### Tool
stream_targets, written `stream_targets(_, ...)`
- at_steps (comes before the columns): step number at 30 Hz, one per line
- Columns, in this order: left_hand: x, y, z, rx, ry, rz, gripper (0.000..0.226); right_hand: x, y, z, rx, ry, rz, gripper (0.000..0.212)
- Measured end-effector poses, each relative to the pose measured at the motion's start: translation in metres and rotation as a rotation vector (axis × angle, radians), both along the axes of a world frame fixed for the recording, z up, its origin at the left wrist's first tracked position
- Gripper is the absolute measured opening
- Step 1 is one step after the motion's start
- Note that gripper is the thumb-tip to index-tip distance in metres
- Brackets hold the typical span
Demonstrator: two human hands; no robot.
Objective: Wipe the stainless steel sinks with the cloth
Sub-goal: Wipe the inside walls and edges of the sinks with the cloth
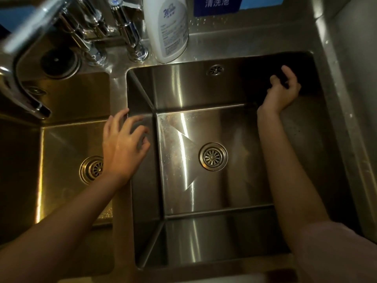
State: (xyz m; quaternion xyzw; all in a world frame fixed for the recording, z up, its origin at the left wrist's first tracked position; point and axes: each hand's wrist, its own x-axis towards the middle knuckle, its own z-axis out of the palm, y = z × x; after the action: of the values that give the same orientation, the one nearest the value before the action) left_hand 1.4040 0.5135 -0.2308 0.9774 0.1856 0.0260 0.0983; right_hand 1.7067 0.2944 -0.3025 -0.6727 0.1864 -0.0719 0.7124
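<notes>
Right hand (282, 91) is gripping a dark cloth (285, 78), barely readable against the right sink's (183, 88) shadowed far corner. Left hand (122, 144) is hovering over the divider, fingers spread and holding nothing.

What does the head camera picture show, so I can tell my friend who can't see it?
A person's right hand holds a dark cloth against the far right corner of the right sink, while the left hand hovers with spread fingers over the divider between the two steel sinks. A white bottle and taps stand behind them.
</notes>
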Motion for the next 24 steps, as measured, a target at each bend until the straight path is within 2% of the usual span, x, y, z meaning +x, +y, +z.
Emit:
stream_targets(3,0.000,-0.001,0.001,0.002,0.018,0.000,0.017,0.005,-0.005,0.016,-0.009,-0.095,0.015,0.033)
stream_targets(5,0.000,-0.002,0.002,-0.003,0.017,0.005,0.017,0.005,-0.004,0.011,-0.038,-0.083,0.040,0.032)
stream_targets(9,0.000,-0.001,0.002,-0.006,0.014,0.006,0.016,0.003,-0.003,-0.030,-0.131,0.044,0.110,0.029)
stream_targets(14,0.001,-0.002,0.003,0.017,-0.004,0.009,0.010,-0.006,-0.016,-0.095,-0.271,0.295,0.212,0.033)
stream_targets(17,0.002,-0.003,0.004,0.018,0.006,0.022,0.015,-0.016,-0.023,-0.116,-0.383,0.379,0.232,0.035)
stream_targets(19,0.002,-0.003,0.004,0.011,0.023,0.030,0.018,-0.019,-0.023,-0.122,-0.467,0.379,0.215,0.043)
stream_targets(22,0.003,-0.004,0.005,0.013,0.048,0.041,0.025,-0.018,-0.020,-0.129,-0.554,0.380,0.306,0.062)
stream_targets(24,0.003,-0.005,0.005,0.016,0.057,0.044,0.030,-0.009,-0.019,-0.134,-0.622,0.375,0.385,0.063)
